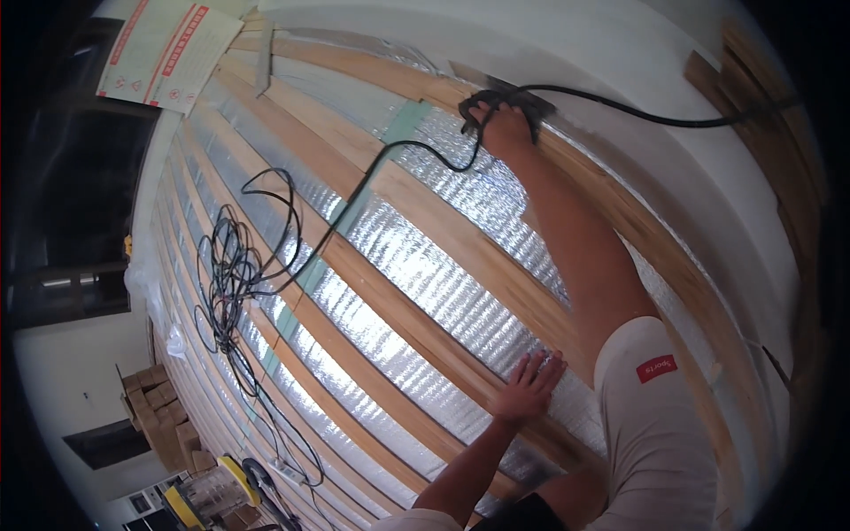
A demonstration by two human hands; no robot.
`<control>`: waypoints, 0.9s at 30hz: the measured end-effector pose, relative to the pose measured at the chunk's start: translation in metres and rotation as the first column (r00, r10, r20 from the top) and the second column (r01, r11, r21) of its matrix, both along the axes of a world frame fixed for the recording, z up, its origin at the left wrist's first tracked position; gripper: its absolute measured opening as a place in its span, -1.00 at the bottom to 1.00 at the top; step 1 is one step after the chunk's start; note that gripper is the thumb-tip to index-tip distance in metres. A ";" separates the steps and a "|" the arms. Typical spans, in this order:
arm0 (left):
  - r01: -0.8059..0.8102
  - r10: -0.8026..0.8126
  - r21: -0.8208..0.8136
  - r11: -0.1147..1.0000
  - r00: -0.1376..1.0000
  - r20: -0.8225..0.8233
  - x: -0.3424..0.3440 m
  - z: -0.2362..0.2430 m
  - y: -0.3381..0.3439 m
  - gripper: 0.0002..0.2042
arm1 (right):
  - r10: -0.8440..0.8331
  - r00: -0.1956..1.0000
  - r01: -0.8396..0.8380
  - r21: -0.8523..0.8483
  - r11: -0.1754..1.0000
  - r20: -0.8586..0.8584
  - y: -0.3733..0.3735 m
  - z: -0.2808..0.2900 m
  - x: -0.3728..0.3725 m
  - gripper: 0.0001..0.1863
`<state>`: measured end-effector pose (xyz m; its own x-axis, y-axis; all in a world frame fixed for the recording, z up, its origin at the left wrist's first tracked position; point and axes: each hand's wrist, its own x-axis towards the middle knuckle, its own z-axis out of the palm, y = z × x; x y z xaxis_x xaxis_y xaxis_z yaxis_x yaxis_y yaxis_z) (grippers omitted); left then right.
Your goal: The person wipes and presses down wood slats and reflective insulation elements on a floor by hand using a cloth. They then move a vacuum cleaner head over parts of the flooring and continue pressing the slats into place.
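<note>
My left hand [524,390] rests with its fingers spread on a wooden batten [443,341] and the silver foil beside it, holding nothing. Stretched far forward, my right hand [506,133] has its fingers curled over a dark, lumpy object [531,104] at the base of the wall. I cannot make out what kind of thing it is. One black cable [655,118] runs from around it to the right along the wall. Another black cable [381,157] passes by this hand and trails left across the battens.
Parallel battens cover a foil-lined floor [425,257]. A tangled cable coil [226,265] lies to the left, with a white power strip [285,469] lower down. A printed board [168,53] stands far left, a yellow-trimmed machine [212,491] lower left. Boards [761,142] lie at right.
</note>
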<state>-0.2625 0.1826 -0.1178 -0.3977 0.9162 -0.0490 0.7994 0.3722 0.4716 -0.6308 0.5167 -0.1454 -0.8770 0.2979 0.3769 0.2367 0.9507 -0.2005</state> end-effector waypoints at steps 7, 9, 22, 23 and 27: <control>0.035 -0.030 -0.120 0.992 0.998 0.049 0.003 0.004 0.008 -0.39 | 0.008 0.959 0.066 -0.248 0.967 0.284 0.019 0.020 0.044 -0.58; -0.005 0.010 -0.056 0.998 0.996 0.091 -0.001 0.007 0.009 -0.39 | -0.055 0.983 0.092 -0.215 0.972 0.173 0.022 0.027 0.111 -0.57; -0.023 0.023 0.035 0.999 1.000 -0.003 -0.001 0.003 0.004 -0.39 | -0.568 0.778 0.612 -0.122 0.781 0.268 0.098 0.047 0.755 -0.42; -0.007 0.007 0.012 1.000 1.000 -0.006 0.002 0.006 0.014 -0.40 | -0.725 0.652 0.756 -0.110 0.646 0.222 0.115 0.034 0.811 -0.46; 0.026 -0.030 0.183 0.983 0.999 0.020 0.018 -0.016 0.025 -0.41 | -0.907 0.417 0.889 0.176 0.422 0.064 0.166 0.023 0.907 -0.52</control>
<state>-0.2448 0.2080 -0.1341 -0.3727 0.9212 0.1114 0.7966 0.2560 0.5477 0.2758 0.6826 -0.1221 -0.1712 0.9145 0.3666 0.9818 0.1895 -0.0143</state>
